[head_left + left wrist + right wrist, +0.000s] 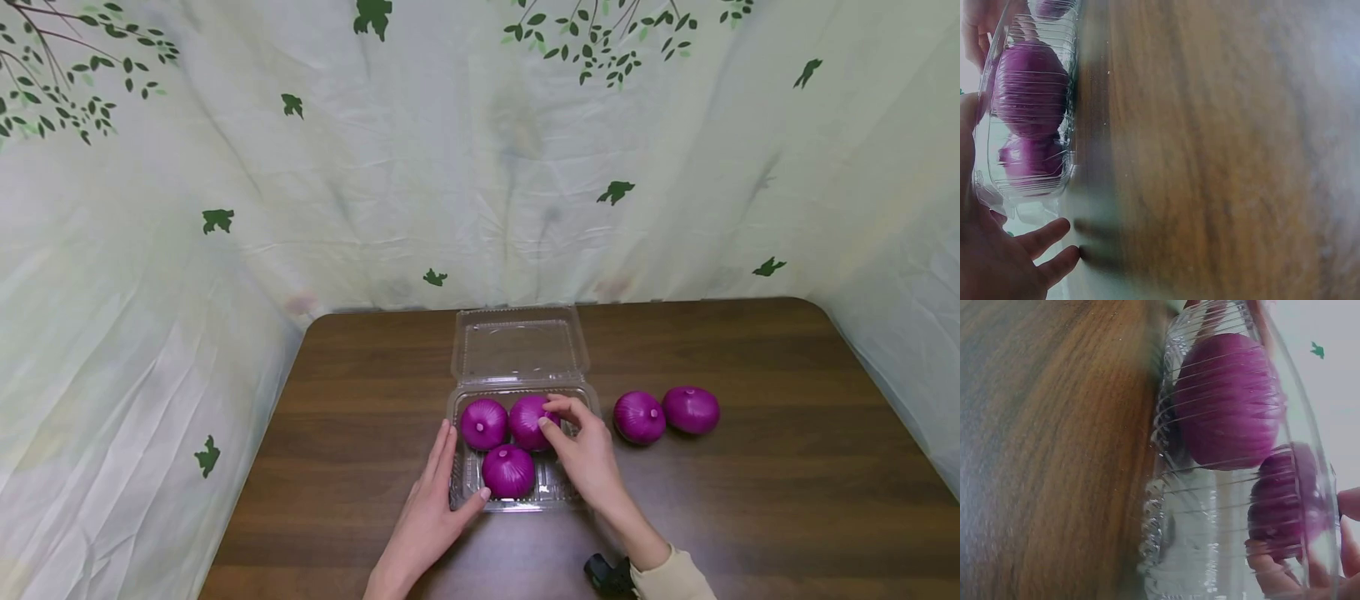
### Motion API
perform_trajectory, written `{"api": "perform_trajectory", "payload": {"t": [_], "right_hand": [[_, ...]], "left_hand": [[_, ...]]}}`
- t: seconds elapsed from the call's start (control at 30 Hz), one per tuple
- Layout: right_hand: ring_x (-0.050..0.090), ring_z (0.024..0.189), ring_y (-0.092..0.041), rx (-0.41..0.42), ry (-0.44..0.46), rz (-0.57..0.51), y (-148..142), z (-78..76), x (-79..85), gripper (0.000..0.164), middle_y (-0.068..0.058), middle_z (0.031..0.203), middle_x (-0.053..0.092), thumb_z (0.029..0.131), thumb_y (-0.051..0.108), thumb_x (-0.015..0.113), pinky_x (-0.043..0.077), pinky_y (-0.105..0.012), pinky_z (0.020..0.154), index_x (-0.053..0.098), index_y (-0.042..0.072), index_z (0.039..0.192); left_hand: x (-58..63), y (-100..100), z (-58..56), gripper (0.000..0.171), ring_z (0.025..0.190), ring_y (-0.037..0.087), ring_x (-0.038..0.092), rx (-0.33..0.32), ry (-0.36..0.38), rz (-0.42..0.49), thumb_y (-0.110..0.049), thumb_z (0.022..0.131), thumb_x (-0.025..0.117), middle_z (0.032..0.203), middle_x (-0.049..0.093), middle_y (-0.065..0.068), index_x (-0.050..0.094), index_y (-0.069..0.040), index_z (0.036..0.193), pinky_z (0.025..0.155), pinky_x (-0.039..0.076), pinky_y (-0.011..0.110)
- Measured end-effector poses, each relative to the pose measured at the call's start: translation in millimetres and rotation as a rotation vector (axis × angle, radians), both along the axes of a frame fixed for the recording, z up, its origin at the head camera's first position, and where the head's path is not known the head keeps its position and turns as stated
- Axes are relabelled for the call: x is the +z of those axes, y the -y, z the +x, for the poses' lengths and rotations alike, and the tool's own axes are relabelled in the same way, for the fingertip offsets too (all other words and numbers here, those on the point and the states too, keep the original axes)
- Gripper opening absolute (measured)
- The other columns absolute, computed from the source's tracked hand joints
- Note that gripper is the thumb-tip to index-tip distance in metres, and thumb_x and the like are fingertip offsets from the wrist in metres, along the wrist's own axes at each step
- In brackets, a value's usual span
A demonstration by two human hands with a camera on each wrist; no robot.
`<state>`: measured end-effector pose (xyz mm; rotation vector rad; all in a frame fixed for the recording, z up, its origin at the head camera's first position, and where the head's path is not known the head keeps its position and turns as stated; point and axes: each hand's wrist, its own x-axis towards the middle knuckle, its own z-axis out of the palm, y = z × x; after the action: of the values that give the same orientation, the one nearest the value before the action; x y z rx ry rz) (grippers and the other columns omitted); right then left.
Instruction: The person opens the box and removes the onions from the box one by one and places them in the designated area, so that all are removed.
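A clear plastic clamshell container lies with its lid folded back. Inside it are a back-left red onion, a front red onion and a back-right red onion. My right hand holds the back-right onion between thumb and fingers; in the right wrist view, its fingers reach down inside the wall beside that onion. Along the container's left side rests my left hand, fingers fairly straight, thumb at the front edge. The left wrist view shows two fingertips spread close to the tabletop.
Two more red onions, a nearer onion and a farther-right onion, sit side by side right of the container. The transparent lid lies toward the table's back edge. A leaf-printed curtain surrounds the brown wooden table.
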<state>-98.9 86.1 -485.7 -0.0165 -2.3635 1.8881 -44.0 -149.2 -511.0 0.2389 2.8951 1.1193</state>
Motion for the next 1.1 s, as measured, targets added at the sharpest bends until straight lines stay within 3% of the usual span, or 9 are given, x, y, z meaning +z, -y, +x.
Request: {"api": "perform_trajectory", "payload": {"t": [0.1, 0.33, 0.67, 0.9, 1.1], "right_hand": [[0.062, 0.113, -0.026, -0.006, -0.007, -0.046, -3, 2.9, 4.3, 0.017, -0.008, 0.129, 0.063, 0.090, 0.011, 0.072, 0.053, -0.027, 0.081, 0.070, 0.009, 0.106], [0.062, 0.110, -0.023, -0.026, 0.000, -0.108, -15, 8.0, 9.6, 0.016, -0.006, 0.129, 0.064, 0.090, 0.008, 0.072, 0.053, -0.024, 0.075, 0.069, 0.007, 0.106], [0.060, 0.115, -0.022, -0.007, -0.035, -0.150, -43, 14.1, 22.4, 0.020, -0.006, 0.132, 0.061, 0.093, 0.013, 0.070, 0.049, -0.022, 0.090, 0.066, 0.003, 0.110], [0.061, 0.117, -0.023, 0.031, -0.080, -0.235, -61, 19.1, 27.8, 0.021, -0.016, 0.132, 0.059, 0.093, 0.004, 0.067, 0.049, -0.023, 0.092, 0.063, -0.004, 0.112], [0.060, 0.119, -0.021, 0.007, -0.069, -0.318, -74, 22.4, 28.9, 0.025, -0.021, 0.133, 0.058, 0.093, 0.002, 0.066, 0.053, -0.028, 0.087, 0.059, -0.010, 0.114]], "left_hand": [[-0.2, 0, 0.0, 0.097, 0.143, 0.028, 0.027, 0.001, 0.006, 0.000, -0.056, 0.087, 0.067, 0.165, 0.002, -0.009, 0.011, -0.023, 0.160, 0.102, 0.032, 0.067], [0.5, 0, 0.1, 0.097, 0.143, 0.027, 0.027, 0.000, 0.005, 0.003, -0.055, 0.087, 0.067, 0.165, 0.001, -0.010, 0.011, -0.023, 0.160, 0.102, 0.032, 0.067], [0.5, -1, 0.3, 0.097, 0.144, 0.027, 0.026, 0.000, -0.003, -0.001, -0.055, 0.087, 0.067, 0.165, 0.003, -0.007, 0.011, -0.023, 0.160, 0.101, 0.031, 0.068], [1.0, -1, 0.7, 0.097, 0.144, 0.027, 0.027, 0.000, -0.004, 0.002, -0.054, 0.087, 0.068, 0.165, 0.004, -0.006, 0.012, -0.023, 0.160, 0.101, 0.032, 0.068], [1.1, 0, 1.1, 0.097, 0.144, 0.028, 0.026, 0.001, -0.004, 0.006, -0.053, 0.087, 0.069, 0.165, 0.004, -0.006, 0.012, -0.022, 0.160, 0.101, 0.031, 0.069]]}}
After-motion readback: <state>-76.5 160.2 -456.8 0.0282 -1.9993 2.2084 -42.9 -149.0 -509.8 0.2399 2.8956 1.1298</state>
